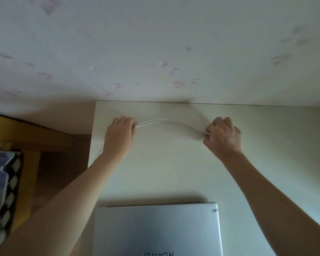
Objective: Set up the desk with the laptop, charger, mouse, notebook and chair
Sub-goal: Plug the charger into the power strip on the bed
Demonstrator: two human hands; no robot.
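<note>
A smooth, pale, matte desk [174, 172] stands against floral wallpaper [155, 52], and on its near edge lies a closed, flat, silver metal laptop [155, 230] with rounded corners. Stretched above the far part of the desk, a thin white charger cable [166, 121], doubled into two strands, arcs between both hands. The left hand [119, 137] has its fingers curled around one end, the right hand [224, 135] pinches the other in a fist, both forearms reaching forward, knuckles toward the wall.
</note>
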